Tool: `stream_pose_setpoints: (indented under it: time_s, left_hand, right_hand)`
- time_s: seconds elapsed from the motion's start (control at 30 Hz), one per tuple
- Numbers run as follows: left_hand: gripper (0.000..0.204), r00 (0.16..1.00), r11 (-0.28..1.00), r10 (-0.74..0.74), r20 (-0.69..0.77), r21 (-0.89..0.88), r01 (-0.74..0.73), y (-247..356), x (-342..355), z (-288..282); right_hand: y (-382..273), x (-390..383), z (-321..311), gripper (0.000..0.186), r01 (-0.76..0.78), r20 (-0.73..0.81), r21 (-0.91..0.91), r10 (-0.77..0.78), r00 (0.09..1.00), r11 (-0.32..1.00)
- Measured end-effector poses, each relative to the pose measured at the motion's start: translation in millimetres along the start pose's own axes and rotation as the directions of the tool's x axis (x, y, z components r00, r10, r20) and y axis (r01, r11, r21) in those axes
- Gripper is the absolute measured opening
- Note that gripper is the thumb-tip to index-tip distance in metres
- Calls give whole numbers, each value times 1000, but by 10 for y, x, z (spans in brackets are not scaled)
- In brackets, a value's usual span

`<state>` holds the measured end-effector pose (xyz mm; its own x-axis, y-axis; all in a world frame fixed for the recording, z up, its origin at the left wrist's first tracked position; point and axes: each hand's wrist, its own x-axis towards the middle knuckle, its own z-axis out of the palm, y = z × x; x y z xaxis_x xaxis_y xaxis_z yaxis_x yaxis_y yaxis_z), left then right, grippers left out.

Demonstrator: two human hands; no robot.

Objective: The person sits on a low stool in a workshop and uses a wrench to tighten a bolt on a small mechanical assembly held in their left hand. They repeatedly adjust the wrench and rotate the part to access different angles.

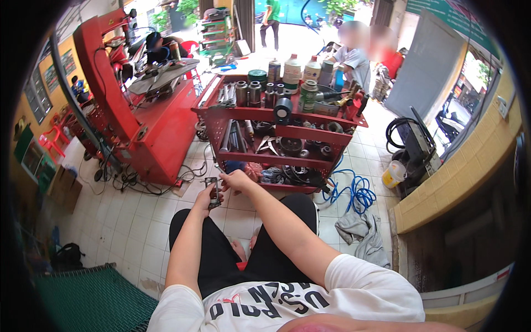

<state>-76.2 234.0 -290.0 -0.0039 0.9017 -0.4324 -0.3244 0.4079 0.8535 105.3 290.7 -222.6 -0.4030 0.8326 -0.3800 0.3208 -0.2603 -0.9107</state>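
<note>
In front of my knees, my left hand (pixel 203 197) is closed around a small dark, flat, rectangular part (pixel 214 200) with a light edge. Its exact kind is too small to tell. Just to the right, my right hand (pixel 238 181) is closed, with its fingertips close to the top of that part. A thin, light, rod-like tool (pixel 217 167) sticks out from these fingers toward the cart, and its grip end is hidden. Both hands are low, in front of the near left corner of the red tool cart (pixel 298 130).
Sockets (pixel 254 93), bottles (pixel 292 71) and hand tools fill the cart's shelves. Left stands a red machine (pixel 160 138) with cables on the floor. A blue hose (pixel 354 191), grey cloth (pixel 365 235) and white bucket (pixel 394 174) lie right. Other people are beyond the cart.
</note>
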Motion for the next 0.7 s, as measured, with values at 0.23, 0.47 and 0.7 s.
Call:
stream_pose_setpoints:
  time_s: [0.23, 0.47, 0.7]
  left_hand:
    - [46, 999, 1000, 2, -32, 23, -2, -5, -37, 69]
    - [38, 1000, 999, -1, -9, -38, 1, -66, 82, 27]
    - [38, 999, 999, 29, 20, -19, -29, -20, 10, 76]
  right_hand:
    - [179, 136, -44, 29, 192, 3, 21, -192, 981, 981]
    - [199, 249, -83, 44, 64, -10, 43, -63, 998, 997]
    - [128, 83, -72, 37, 89, 14, 24, -89, 996, 996]
